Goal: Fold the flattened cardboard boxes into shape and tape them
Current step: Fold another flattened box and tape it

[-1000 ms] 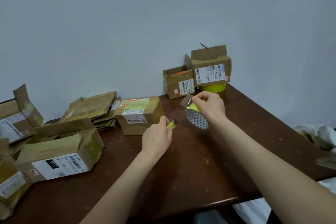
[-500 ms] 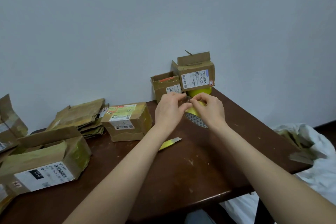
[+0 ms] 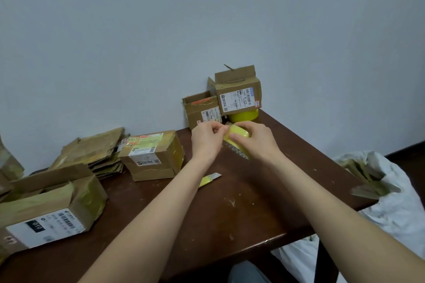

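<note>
The left hand (image 3: 208, 138) has let go of the yellow cutter (image 3: 210, 179) it held a second ago and has come up to join the right hand (image 3: 255, 142) at the tape roll (image 3: 236, 133). The cutter now lies on the brown table (image 3: 253, 213), just near of the left wrist.

The roll is held above the far middle of the table, between the two hands. The right hand's fingers curl round its right side. The left thumb and forefinger pinch at its upper left edge; whether they have the loose end of the tape cannot be told.

Just beyond the hands, against the wall, a small open-topped box (image 3: 202, 108) has something orange inside. To its right a labelled box (image 3: 238, 94) with raised flaps sits on a second yellow roll (image 3: 243, 116); its inside is hidden. A closed box (image 3: 153, 156) stands left of the hands, with a stack of flattened boxes (image 3: 94, 154) further left. A larger box (image 3: 50, 211) lies on its side at the near left. Off the table's right edge, a white bag (image 3: 391, 202) holds cardboard scraps.

The tape roll is tilted on edge, its yellow band up and its patterned side facing near and down. The cutter's long axis runs from near left to far right, blade end pointing far right.
</note>
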The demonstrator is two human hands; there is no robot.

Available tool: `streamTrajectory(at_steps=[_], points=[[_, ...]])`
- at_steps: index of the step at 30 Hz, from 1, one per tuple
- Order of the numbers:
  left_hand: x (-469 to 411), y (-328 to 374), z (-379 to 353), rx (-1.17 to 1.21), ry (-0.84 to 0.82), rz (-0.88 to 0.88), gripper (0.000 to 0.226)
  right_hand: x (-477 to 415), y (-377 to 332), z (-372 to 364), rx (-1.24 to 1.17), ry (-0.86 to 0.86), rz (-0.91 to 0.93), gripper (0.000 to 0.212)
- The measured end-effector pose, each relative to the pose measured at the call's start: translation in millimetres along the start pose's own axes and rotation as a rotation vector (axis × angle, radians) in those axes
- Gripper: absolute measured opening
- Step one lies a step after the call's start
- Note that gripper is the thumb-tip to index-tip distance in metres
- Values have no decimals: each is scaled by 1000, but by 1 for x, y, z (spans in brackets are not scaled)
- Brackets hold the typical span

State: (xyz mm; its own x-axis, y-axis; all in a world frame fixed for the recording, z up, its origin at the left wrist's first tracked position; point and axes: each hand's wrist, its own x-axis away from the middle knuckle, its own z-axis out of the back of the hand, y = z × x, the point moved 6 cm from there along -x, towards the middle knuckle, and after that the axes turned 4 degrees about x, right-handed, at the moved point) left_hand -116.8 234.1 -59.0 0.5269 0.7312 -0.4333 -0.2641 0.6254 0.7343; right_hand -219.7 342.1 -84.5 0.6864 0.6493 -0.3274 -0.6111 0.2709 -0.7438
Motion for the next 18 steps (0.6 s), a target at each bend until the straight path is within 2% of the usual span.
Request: streamTrajectory(at_steps=[2, 4, 7, 9, 11, 13, 15, 18], points=[[3, 5, -1, -143, -10, -87, 18, 0, -3, 1, 206, 5, 35, 41], [7, 11, -1, -278, -41, -164, 23, -1, -3, 0, 353, 26, 60, 40], [2, -5, 13, -318, -108, -114, 32, 0, 8, -1, 541, 25, 55, 41], [-4, -21, 44, -361, -47, -112, 29, 4, 23, -4, 684, -63, 19, 41], [-12, -41, 89, -389, 93, -124, 28, 3, 26, -13, 774, -113, -1, 42], [-21, -69, 133, -336, 220, -73, 30, -3, 4, -28, 675, -52, 21, 42], [-33, -97, 165, -342, 264, 38, 34, -12, -41, -54, 427, 0, 132, 42], [-48, -133, 173, -425, 118, 202, 41, -16, -113, -116, 216, -135, 274, 48]])
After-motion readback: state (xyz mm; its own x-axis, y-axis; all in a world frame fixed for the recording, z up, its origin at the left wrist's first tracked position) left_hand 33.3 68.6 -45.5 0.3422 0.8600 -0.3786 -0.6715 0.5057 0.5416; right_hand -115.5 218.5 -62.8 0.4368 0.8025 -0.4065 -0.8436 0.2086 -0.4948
